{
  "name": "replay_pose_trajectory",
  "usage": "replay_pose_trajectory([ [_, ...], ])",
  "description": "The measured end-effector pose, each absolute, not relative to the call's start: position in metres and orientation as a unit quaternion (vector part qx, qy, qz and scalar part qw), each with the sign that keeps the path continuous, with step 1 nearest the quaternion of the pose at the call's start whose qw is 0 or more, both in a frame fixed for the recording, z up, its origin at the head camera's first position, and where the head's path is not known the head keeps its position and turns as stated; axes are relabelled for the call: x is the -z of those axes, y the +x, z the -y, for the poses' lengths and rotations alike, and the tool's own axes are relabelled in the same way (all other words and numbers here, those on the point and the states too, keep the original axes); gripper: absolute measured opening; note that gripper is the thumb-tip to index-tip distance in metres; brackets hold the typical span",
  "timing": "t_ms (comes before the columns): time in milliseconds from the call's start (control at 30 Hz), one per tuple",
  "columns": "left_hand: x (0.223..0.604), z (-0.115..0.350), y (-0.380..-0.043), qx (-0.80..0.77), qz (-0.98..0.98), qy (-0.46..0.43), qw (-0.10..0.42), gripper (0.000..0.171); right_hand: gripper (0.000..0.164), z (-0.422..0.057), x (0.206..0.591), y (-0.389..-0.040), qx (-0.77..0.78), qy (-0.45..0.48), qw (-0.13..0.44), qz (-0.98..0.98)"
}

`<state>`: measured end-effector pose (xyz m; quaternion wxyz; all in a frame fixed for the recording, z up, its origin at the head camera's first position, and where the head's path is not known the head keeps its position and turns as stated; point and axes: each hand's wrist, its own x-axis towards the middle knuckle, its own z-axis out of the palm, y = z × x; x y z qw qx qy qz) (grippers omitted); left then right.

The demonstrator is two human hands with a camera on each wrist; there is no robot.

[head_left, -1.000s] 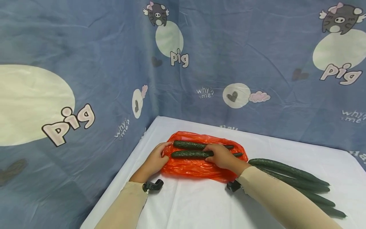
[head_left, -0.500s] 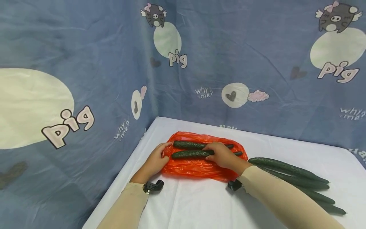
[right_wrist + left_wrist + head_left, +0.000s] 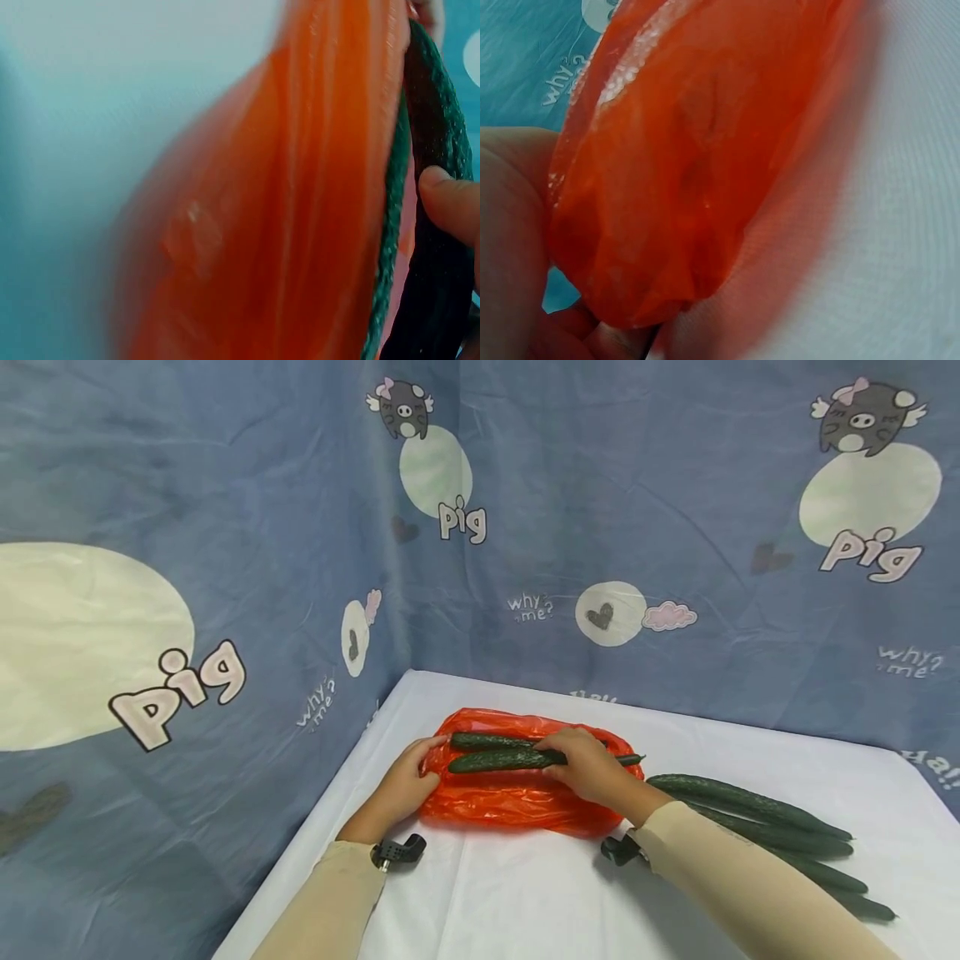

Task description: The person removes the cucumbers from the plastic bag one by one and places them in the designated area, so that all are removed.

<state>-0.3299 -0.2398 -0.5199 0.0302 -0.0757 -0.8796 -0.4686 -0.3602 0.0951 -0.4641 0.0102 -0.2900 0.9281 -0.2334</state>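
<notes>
A red plastic bag [image 3: 517,810] lies on the white-covered table with two dark green cucumbers on it. My right hand [image 3: 588,764] grips the nearer cucumber [image 3: 495,761], its thumb [image 3: 450,202] pressed along the skin in the right wrist view. That cucumber is slightly raised and overlaps the farther cucumber [image 3: 480,741], whose right part is mostly hidden by the hand. At the bag's left end my left hand [image 3: 405,781] holds the plastic edge between thumb and fingers. The left wrist view shows the bag's rounded end [image 3: 652,277] against those fingers.
Several more cucumbers [image 3: 757,814] lie fanned side by side on the table [image 3: 517,902] to the right, partly behind the right sleeve. Blue printed cloth [image 3: 540,543] hangs behind and left of the table. A black camera [image 3: 401,852] sits on the left wrist.
My right hand has lifted the nearer cucumber a little and shifted it toward the farther one; its right tip has risen. The left hand keeps its place at the bag. The head view shifted slightly.
</notes>
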Motion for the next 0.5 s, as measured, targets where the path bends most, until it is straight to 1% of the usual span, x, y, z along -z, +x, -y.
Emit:
replay_pose_trajectory([
  [333,0.521,0.239,-0.329,0.469,0.879,-0.079,0.03,0.064,0.046,-0.119,0.456,-0.356,0.242,-0.283,-0.007,-0.928],
  [500,0.521,0.24,-0.329,0.468,0.879,-0.081,0.031,0.064,0.046,-0.126,0.455,-0.35,0.255,-0.261,-0.004,-0.931],
])
